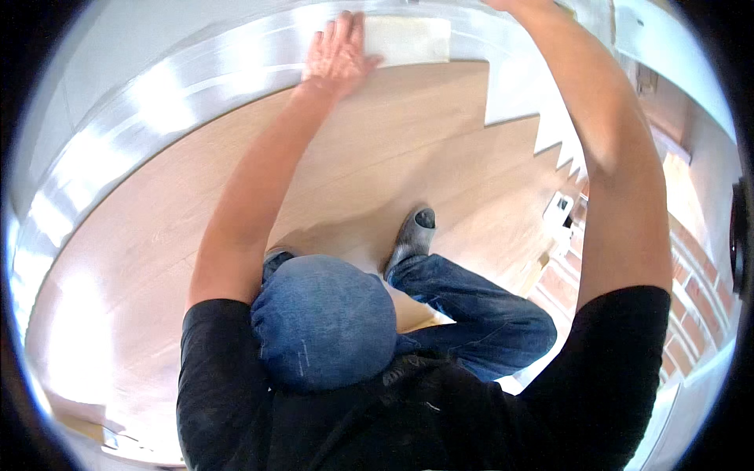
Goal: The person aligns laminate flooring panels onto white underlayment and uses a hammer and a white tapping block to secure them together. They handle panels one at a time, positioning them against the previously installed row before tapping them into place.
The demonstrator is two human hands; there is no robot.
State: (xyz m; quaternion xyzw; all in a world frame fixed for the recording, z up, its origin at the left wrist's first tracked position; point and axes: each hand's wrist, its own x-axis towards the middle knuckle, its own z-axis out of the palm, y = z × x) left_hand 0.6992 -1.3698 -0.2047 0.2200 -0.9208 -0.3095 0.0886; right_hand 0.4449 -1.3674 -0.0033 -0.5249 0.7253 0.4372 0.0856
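Note:
My left hand (340,61) reaches forward with its fingers stretched out. It lies flat on the left end of a short pale strip (408,41), whose kind I cannot make out. The strip lies along the far edge of a light wood-look plank floor (393,125), over a shiny silvery-white sheet (165,98). My right arm stretches to the top edge of the picture. Only a small part of my right hand (506,3) shows there, and its fingers are cut off from view.
At the right the planks end in a stepped edge against a white surface (510,86). A small white object with a dark opening (559,207) lies beyond it, near a reddish-brown and white brick-like pattern (695,298). My bent legs in jeans (479,314) rest on the floor.

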